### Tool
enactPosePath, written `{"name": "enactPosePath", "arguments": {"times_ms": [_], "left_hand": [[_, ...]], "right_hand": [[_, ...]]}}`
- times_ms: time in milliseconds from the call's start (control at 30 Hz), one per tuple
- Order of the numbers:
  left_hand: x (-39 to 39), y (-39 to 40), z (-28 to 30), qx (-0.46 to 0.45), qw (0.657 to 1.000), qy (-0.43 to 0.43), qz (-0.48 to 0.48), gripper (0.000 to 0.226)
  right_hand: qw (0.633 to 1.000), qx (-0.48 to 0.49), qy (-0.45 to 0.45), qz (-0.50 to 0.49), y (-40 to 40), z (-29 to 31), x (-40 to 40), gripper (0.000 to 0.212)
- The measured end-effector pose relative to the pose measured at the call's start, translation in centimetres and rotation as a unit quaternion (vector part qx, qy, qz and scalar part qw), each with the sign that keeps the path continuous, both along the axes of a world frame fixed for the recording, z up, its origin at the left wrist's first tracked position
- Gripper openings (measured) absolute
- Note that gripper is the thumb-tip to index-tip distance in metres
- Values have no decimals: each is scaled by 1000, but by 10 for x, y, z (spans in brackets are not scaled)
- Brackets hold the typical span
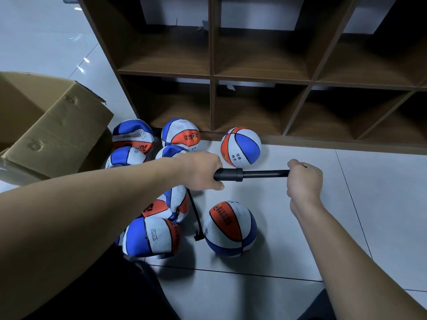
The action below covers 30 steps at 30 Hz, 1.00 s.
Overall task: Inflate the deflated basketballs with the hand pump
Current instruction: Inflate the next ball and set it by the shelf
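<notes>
A black hand pump (240,175) lies level between my hands above the floor. My left hand (203,172) grips its barrel; my right hand (303,180) grips the handle with the rod drawn out. A thin black hose (195,215) hangs from the barrel down to its nozzle (199,235), right beside a blue, white and orange basketball (231,228). A round basketball (240,147) rests by the shelf. Several crumpled, deflated basketballs (150,236) are piled at the left, partly hidden by my left arm.
A brown wooden cubby shelf (277,79) with bare compartments stands ahead. An open cardboard box (50,125) lies at the left. The floor is pale tile (346,227). My dark-clothed knees show at the bottom edge.
</notes>
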<state>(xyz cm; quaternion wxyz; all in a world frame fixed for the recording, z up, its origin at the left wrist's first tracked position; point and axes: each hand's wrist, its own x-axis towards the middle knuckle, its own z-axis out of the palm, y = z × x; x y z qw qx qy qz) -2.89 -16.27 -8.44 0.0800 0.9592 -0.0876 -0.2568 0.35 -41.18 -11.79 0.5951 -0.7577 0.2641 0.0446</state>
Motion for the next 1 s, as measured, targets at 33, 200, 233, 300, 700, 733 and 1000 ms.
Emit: {"name": "enactPosePath", "arguments": {"times_ms": [33, 200, 233, 300, 700, 733, 1000], "left_hand": [[0, -1, -2, 12, 1000, -10, -1, 35], [0, 4, -1, 19, 999, -36, 0, 31], [0, 4, 0, 17, 999, -38, 1, 31], [-1, 5, 0, 15, 999, -44, 4, 29], [-1, -7, 1, 12, 997, -72, -13, 33], [-1, -8, 0, 13, 997, -76, -16, 33], [-4, -12, 1, 10, 997, -74, -32, 32]], "right_hand": [[1000, -9, -10, -5, 3, -1, -2, 41], [999, -26, -36, -14, 18, -6, -8, 40], [999, -26, -39, -10, 22, -6, -9, 41], [999, -21, -47, 1, 30, -6, -11, 41], [993, -51, -75, 69, 58, 3, -33, 40], [993, -53, -76, 77, 60, 3, -35, 39], [990, -47, -70, 113, 72, -4, -42, 30]]}}
